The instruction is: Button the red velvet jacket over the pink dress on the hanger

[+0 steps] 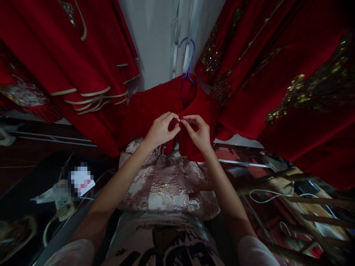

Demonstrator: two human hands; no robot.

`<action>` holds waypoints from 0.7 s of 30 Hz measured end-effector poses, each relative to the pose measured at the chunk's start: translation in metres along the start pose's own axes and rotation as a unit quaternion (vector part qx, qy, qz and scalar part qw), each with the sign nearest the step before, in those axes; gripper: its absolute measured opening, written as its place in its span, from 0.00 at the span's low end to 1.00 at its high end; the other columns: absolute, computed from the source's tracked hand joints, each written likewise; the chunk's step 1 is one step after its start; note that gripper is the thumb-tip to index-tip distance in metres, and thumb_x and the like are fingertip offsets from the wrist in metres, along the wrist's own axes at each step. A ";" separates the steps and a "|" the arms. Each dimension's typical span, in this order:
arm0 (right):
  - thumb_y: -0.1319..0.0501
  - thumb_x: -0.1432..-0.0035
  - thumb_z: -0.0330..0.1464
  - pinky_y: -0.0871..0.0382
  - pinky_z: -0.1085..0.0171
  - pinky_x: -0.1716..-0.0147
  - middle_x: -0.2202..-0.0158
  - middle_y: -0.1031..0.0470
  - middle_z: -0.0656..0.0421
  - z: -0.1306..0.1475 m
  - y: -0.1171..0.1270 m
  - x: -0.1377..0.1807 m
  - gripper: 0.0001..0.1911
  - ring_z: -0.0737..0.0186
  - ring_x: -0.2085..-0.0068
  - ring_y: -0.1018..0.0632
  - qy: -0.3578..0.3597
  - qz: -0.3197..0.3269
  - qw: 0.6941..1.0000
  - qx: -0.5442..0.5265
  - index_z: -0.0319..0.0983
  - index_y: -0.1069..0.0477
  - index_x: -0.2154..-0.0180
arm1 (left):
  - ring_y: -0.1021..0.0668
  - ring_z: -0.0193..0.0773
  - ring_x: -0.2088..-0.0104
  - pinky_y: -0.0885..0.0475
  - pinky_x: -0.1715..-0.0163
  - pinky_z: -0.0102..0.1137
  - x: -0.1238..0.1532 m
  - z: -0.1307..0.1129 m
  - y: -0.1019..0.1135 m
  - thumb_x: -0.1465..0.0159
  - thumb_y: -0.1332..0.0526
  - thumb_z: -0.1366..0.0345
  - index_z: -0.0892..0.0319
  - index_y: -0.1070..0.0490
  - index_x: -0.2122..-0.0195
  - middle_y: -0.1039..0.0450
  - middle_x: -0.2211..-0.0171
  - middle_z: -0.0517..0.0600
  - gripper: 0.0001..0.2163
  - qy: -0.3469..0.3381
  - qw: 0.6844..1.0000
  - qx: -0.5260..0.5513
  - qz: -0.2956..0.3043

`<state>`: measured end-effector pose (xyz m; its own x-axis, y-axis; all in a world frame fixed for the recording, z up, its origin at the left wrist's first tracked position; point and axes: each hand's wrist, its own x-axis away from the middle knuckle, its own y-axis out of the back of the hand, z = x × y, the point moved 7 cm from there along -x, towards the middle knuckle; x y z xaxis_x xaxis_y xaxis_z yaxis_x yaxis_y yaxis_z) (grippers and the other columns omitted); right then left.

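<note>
A red garment (155, 101) with an open front hangs on a purple hanger (190, 61) before me. At its front edges, just below the neckline, is a small shiny piece (181, 120), too small to make out exactly. My left hand (163, 129) pinches it from the left with thumb and forefinger. From the other side my right hand (198, 131) pinches at the same spot, its fingertips almost meeting the left ones. Beneath both forearms, a pale shiny fabric (169, 181) with a crinkled pattern lies over my lap.
Red garments with pale edging (94, 92) hang at the left. More red garments (249, 107) with gold sequins hang at the right. A power strip (65, 203) with cords is at lower left; a wooden rack (318, 201) stands at lower right.
</note>
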<state>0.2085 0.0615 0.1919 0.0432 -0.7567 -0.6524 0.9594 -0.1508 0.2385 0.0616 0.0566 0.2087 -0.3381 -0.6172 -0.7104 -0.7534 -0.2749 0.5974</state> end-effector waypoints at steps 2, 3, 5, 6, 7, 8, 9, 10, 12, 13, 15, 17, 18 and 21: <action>0.38 0.40 0.35 0.26 0.59 0.54 0.60 0.23 0.58 0.008 0.004 -0.001 0.08 0.63 0.58 0.22 0.015 -0.003 0.999 0.033 0.42 0.25 0.59 | 0.25 0.36 0.63 0.29 0.59 0.33 -0.003 -0.001 0.000 0.38 0.41 0.68 0.59 0.31 0.61 0.26 0.64 0.49 0.04 -0.015 1.000 -0.004 0.013; 0.38 0.40 0.35 0.26 0.59 0.55 0.60 0.22 0.58 0.011 0.005 -0.002 0.07 0.63 0.58 0.22 0.019 -0.007 0.999 0.043 0.43 0.24 0.59 | 0.25 0.35 0.64 0.29 0.60 0.33 -0.005 -0.002 0.000 0.37 0.42 0.67 0.59 0.31 0.62 0.26 0.64 0.49 0.04 -0.020 1.000 -0.003 0.017; 0.37 0.41 0.36 0.25 0.59 0.55 0.59 0.22 0.58 0.012 0.008 -0.003 0.08 0.62 0.58 0.22 0.015 -0.026 0.998 0.052 0.44 0.23 0.59 | 0.25 0.35 0.64 0.29 0.60 0.32 -0.008 -0.001 -0.001 0.36 0.42 0.67 0.59 0.31 0.62 0.26 0.65 0.49 0.03 -0.022 1.000 0.003 0.018; 0.36 0.42 0.36 0.25 0.59 0.55 0.59 0.22 0.58 0.011 0.010 -0.003 0.10 0.62 0.59 0.21 0.008 -0.041 0.998 0.050 0.44 0.23 0.57 | 0.24 0.35 0.64 0.29 0.60 0.32 -0.009 -0.001 -0.001 0.36 0.42 0.67 0.59 0.30 0.63 0.26 0.65 0.49 0.03 -0.021 1.000 0.008 0.017; 0.35 0.42 0.37 0.25 0.59 0.55 0.58 0.22 0.58 0.008 0.011 -0.002 0.12 0.62 0.60 0.21 -0.002 -0.058 0.997 0.047 0.44 0.24 0.56 | 0.24 0.35 0.63 0.29 0.60 0.32 -0.009 -0.001 -0.002 0.36 0.42 0.67 0.59 0.30 0.63 0.26 0.65 0.49 0.03 -0.019 1.000 0.013 0.014; 0.35 0.43 0.37 0.24 0.59 0.55 0.58 0.22 0.57 0.006 0.012 -0.001 0.14 0.62 0.61 0.20 -0.012 -0.076 0.996 0.044 0.44 0.24 0.54 | 0.24 0.35 0.63 0.29 0.60 0.32 -0.010 0.000 -0.003 0.36 0.42 0.67 0.59 0.30 0.63 0.25 0.64 0.49 0.03 -0.017 1.000 0.017 0.013; 0.34 0.44 0.38 0.23 0.59 0.55 0.59 0.21 0.57 0.004 0.013 0.000 0.15 0.62 0.61 0.20 -0.022 -0.091 0.995 0.042 0.43 0.24 0.54 | 0.24 0.35 0.62 0.29 0.59 0.32 -0.010 0.000 -0.004 0.37 0.42 0.68 0.59 0.30 0.62 0.25 0.64 0.49 0.03 -0.014 1.000 0.021 0.012; 0.34 0.44 0.39 0.23 0.58 0.55 0.59 0.21 0.57 0.002 0.014 0.001 0.15 0.62 0.62 0.19 -0.031 -0.100 0.994 0.042 0.43 0.24 0.54 | 0.23 0.35 0.62 0.29 0.59 0.32 -0.009 0.001 -0.005 0.37 0.41 0.68 0.59 0.30 0.62 0.25 0.63 0.49 0.04 -0.010 1.000 0.024 0.010; 0.34 0.44 0.40 0.22 0.58 0.56 0.60 0.20 0.56 -0.001 0.012 0.002 0.13 0.60 0.62 0.19 -0.044 -0.099 0.993 0.036 0.42 0.22 0.58 | 0.23 0.35 0.62 0.29 0.59 0.32 -0.008 0.003 -0.006 0.37 0.41 0.68 0.59 0.29 0.63 0.24 0.63 0.49 0.04 0.000 1.000 0.028 0.007; 0.34 0.44 0.41 0.21 0.57 0.56 0.60 0.20 0.56 -0.002 0.011 0.002 0.13 0.60 0.61 0.18 -0.050 -0.089 0.994 0.026 0.42 0.21 0.59 | 0.23 0.35 0.62 0.28 0.59 0.32 -0.008 0.004 -0.006 0.38 0.41 0.68 0.59 0.29 0.63 0.24 0.63 0.49 0.03 0.006 1.000 0.030 0.006; 0.34 0.46 0.41 0.21 0.56 0.55 0.59 0.20 0.56 -0.004 0.008 0.001 0.14 0.59 0.60 0.18 -0.059 -0.066 0.996 -0.001 0.42 0.21 0.59 | 0.22 0.35 0.63 0.29 0.60 0.32 -0.007 0.006 -0.007 0.38 0.40 0.68 0.59 0.29 0.63 0.24 0.64 0.49 0.03 0.014 0.999 0.034 0.004; 0.32 0.47 0.41 0.20 0.56 0.54 0.58 0.20 0.57 -0.006 0.008 0.001 0.15 0.59 0.60 0.18 -0.064 -0.054 0.996 -0.019 0.42 0.21 0.59 | 0.22 0.35 0.63 0.29 0.60 0.31 -0.007 0.007 -0.008 0.38 0.40 0.68 0.59 0.29 0.63 0.24 0.63 0.49 0.03 0.016 0.999 0.036 0.005; 0.32 0.48 0.41 0.20 0.56 0.54 0.58 0.20 0.57 -0.007 0.008 0.000 0.15 0.59 0.60 0.18 -0.064 -0.053 0.996 -0.023 0.42 0.21 0.59 | 0.22 0.35 0.63 0.29 0.60 0.31 -0.006 0.007 -0.008 0.38 0.40 0.68 0.59 0.29 0.63 0.24 0.63 0.49 0.04 0.015 0.999 0.036 0.007; 0.31 0.48 0.40 0.20 0.56 0.53 0.58 0.20 0.57 -0.010 0.008 0.000 0.15 0.60 0.60 0.18 -0.062 -0.051 0.996 -0.032 0.42 0.21 0.58 | 0.23 0.35 0.62 0.29 0.60 0.31 -0.006 0.005 -0.010 0.37 0.41 0.68 0.59 0.29 0.62 0.24 0.63 0.49 0.04 0.004 0.999 0.028 0.015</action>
<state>0.2194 0.0672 0.1867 -0.0867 -0.8125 -0.5765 0.9731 -0.1930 0.1257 0.0679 0.0669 0.2051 -0.3559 -0.6306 -0.6897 -0.7735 -0.2153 0.5961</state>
